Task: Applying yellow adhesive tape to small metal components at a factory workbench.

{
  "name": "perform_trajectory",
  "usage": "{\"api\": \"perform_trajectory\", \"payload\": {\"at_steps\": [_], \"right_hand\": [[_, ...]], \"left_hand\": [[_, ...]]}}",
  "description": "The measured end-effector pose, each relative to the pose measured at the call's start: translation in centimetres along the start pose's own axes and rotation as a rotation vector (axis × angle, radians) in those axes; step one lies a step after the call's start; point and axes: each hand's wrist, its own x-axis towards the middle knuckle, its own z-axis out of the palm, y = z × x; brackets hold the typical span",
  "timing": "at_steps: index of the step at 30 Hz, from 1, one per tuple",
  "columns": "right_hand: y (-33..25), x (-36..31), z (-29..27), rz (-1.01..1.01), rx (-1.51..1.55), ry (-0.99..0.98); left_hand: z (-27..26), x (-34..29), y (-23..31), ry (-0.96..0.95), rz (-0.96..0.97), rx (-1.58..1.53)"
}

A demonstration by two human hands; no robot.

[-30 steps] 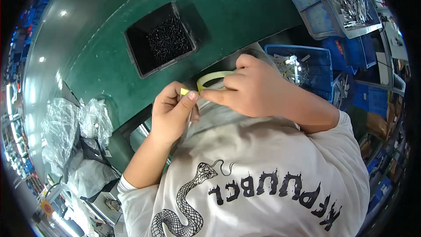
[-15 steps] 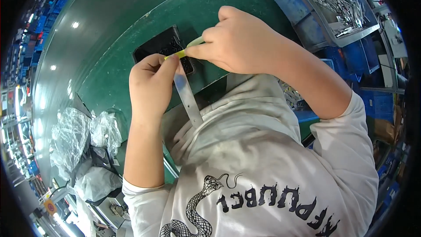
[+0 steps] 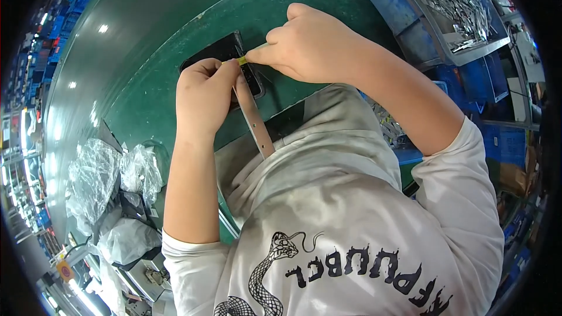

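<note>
My left hand [image 3: 204,96] pinches the upper end of a long flat metal strip [image 3: 255,122] with small holes along it. The strip slants down toward my lap, its lower end against my clothing. At the pinched end sits a small narrow yellow piece [image 3: 242,59], running from the left fingertips to those of my right hand [image 3: 304,44]. My right hand is closed on its other end; whether it is tape or something else I cannot make out. Below and behind the left fingers lies a black tray [image 3: 225,47] holding small dark bits, partly hidden by that hand.
The green bench top [image 3: 158,76] curves around in front of me. Clear plastic bags [image 3: 93,178] lie at the left. At the upper right a grey bin [image 3: 480,50] holds many thin metal parts, beside blue crates [image 3: 462,85].
Both hands have moved slightly up, and the metal strip has turned so its face looks darker. Less of the yellow piece shows between the fingertips.
</note>
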Motion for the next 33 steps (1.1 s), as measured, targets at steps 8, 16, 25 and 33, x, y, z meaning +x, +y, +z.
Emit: {"api": "perform_trajectory", "payload": {"at_steps": [8, 16, 25, 33], "right_hand": [[-0.2, -0.4, 0.5, 0.053, -0.035, -0.024], [0.0, -3.2, 1.4, 0.01, 0.012, 0.093], [-0.8, -7.3, 3.8, 0.117, 0.016, 0.023], [-2.2, -7.3, 0.7, 0.217, 0.06, 0.138]], "left_hand": [[0.2, 0.1, 0.4, 0.021, 0.018, 0.104], [-0.7, -2.1, -0.5, 0.055, 0.072, -0.089], [-2.4, -6.7, -2.2, -0.147, 0.041, -0.837], [-0.9, -8.1, -3.0, -0.149, 0.125, -0.658]]}}
